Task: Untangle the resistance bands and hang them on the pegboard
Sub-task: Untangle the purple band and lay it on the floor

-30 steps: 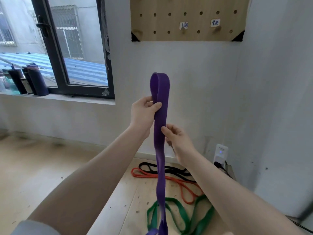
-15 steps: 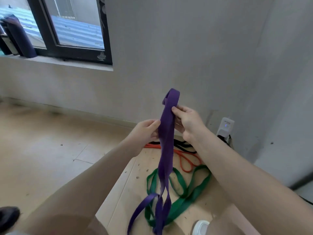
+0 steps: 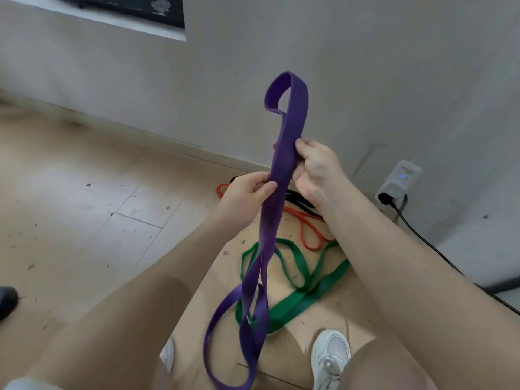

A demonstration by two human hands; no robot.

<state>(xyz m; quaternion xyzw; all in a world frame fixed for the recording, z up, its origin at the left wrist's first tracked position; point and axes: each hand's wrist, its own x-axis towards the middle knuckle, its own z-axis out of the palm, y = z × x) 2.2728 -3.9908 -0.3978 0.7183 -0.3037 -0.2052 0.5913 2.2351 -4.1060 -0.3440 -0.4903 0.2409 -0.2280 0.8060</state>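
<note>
Pale grey wall (image 3: 365, 52) fills the far side, plain and a little scuffed. Up at the top left, the bottom corner of a dark-framed window (image 3: 135, 7) with a light sill (image 3: 112, 22) under it. A skirting strip (image 3: 140, 133) runs along where wall meets floor. The floor (image 3: 70, 206) is light wood-look boards, seams showing, speckled with small dark bits of debris. Over on the right, a white plug-in device (image 3: 402, 178) on the wall glows with a small blue light, and a black cable (image 3: 427, 243) trails from it down to the near right. Soft, even daylight, gentle shadows near the bottom.
</note>
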